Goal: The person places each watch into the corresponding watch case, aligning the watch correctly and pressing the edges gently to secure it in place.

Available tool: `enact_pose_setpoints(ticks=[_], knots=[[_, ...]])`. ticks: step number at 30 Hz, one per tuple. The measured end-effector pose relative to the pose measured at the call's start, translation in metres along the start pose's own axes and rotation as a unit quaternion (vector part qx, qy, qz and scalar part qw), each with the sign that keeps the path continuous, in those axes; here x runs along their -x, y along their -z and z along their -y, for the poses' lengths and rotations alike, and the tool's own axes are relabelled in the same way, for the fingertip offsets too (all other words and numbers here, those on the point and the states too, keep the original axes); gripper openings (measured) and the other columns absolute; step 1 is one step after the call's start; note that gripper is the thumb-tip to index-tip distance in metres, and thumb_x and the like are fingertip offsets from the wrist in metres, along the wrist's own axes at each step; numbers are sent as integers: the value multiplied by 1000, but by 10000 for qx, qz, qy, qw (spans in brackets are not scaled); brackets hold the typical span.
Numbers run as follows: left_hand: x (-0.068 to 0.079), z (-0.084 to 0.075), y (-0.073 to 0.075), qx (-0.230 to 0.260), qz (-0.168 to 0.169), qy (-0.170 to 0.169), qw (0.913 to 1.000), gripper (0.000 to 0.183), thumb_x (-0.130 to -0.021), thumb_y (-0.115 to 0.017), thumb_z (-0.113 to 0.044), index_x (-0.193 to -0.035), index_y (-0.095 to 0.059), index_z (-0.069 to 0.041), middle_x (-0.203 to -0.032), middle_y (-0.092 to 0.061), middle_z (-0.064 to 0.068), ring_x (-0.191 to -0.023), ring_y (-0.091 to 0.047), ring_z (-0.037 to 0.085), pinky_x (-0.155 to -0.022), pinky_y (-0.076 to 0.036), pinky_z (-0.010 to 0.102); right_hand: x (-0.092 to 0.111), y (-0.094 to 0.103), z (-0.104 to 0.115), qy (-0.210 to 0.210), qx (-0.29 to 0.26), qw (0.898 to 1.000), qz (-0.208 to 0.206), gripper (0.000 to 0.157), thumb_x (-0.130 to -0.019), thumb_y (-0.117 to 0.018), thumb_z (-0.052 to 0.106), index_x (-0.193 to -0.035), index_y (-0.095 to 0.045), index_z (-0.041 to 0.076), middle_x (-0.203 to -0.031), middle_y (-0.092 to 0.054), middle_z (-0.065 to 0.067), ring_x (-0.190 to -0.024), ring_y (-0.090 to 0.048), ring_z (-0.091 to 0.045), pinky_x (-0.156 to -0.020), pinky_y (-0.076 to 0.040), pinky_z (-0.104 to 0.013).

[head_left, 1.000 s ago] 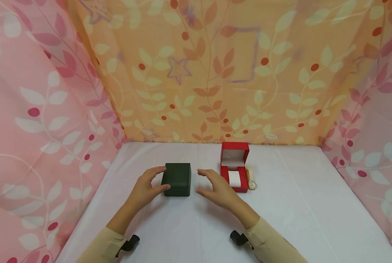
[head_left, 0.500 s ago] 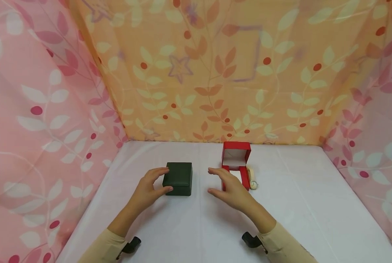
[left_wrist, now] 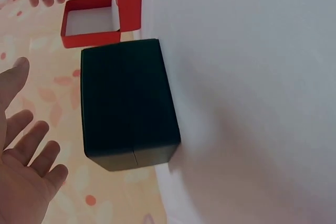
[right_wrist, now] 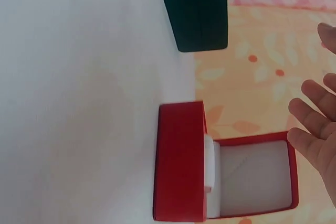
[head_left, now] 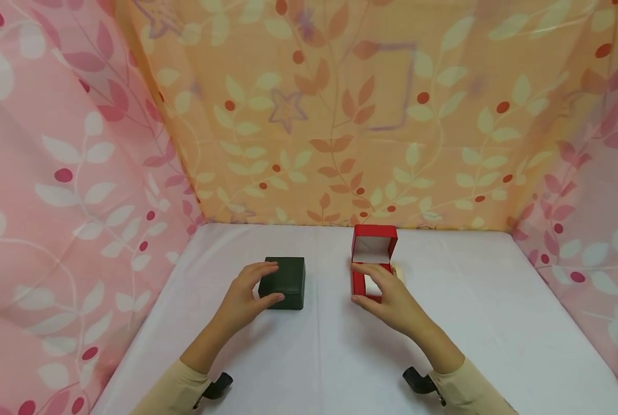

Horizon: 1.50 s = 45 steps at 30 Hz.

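Note:
A closed dark green box (head_left: 290, 282) sits on the table left of centre. My left hand (head_left: 242, 301) hovers at its left side, fingers spread and curved; the left wrist view shows that hand (left_wrist: 26, 171) apart from the box. To the right stands a red box (head_left: 374, 231) with its lid raised and a white cushion (head_left: 372, 286) inside. In front of it is my right hand (head_left: 396, 302), thumb and fingers apart, holding nothing. Just right of the red box, part of a cream watch strap (head_left: 399, 272) shows; my right hand hides the rest of the watch.
A white cloth (head_left: 319, 357) covers the table. Patterned fabric hangs around it: an orange curtain (head_left: 340, 115) at the back and pink curtains (head_left: 91, 230) at the sides. A small black camera (head_left: 420, 380) is strapped at each wrist.
My right hand has moved right, from beside the green box to in front of the red box, now covering most of the watch. My left hand stays by the green box.

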State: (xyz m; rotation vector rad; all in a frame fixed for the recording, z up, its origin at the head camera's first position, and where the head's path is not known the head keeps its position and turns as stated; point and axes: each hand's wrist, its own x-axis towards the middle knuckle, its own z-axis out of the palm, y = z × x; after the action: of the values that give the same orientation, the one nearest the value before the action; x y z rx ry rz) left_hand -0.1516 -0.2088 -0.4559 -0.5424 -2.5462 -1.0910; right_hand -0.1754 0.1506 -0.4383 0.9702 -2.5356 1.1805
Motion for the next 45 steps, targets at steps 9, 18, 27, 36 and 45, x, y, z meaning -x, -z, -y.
enact_pose_setpoints(ticks=[9,18,27,36,45], knots=[[-8,-14,-10,191,123,-161,9996,64,-82,-87,-31,-137,-63,-9,-143,-60,-2,-139,-48,19,-115,-41,49,8,14,-11,43,183,9997,-164,60,-88,-83,25,-142,-58,18,-138,-61,2,-130,-55,-16,-108,-48,-37],[-22,-35,-25,265,165,-497,9983,63,-82,-88,-30,-137,-63,-11,-143,-59,-1,-137,-49,21,-110,-45,50,17,31,-21,30,188,9989,-428,62,-86,-84,18,-142,-58,13,-138,-62,2,-130,-57,-22,-108,-35,-10],[-34,-51,-47,245,421,-435,9979,66,-82,-88,-34,-138,-63,-12,-143,-59,-2,-137,-49,19,-111,-46,45,27,52,-27,-286,547,9965,-561,62,-87,-84,22,-143,-58,13,-138,-62,5,-131,-56,-20,-106,-32,-7],[-48,-64,-67,176,596,-552,9965,66,-83,-87,-35,-141,-61,-17,-144,-59,-6,-136,-49,13,-108,-49,40,28,66,-42,-244,584,9947,-809,61,-85,-85,14,-140,-61,13,-136,-64,-1,-129,-57,-24,-104,-31,-4],[-61,-76,-84,201,1007,-257,9944,65,-86,-83,-39,-145,-58,-24,-145,-57,-8,-137,-48,13,-105,-51,41,27,74,-56,-608,693,9928,-768,53,-90,-81,23,-139,-62,18,-134,-66,2,-128,-58,-22,-101,-35,-8]])
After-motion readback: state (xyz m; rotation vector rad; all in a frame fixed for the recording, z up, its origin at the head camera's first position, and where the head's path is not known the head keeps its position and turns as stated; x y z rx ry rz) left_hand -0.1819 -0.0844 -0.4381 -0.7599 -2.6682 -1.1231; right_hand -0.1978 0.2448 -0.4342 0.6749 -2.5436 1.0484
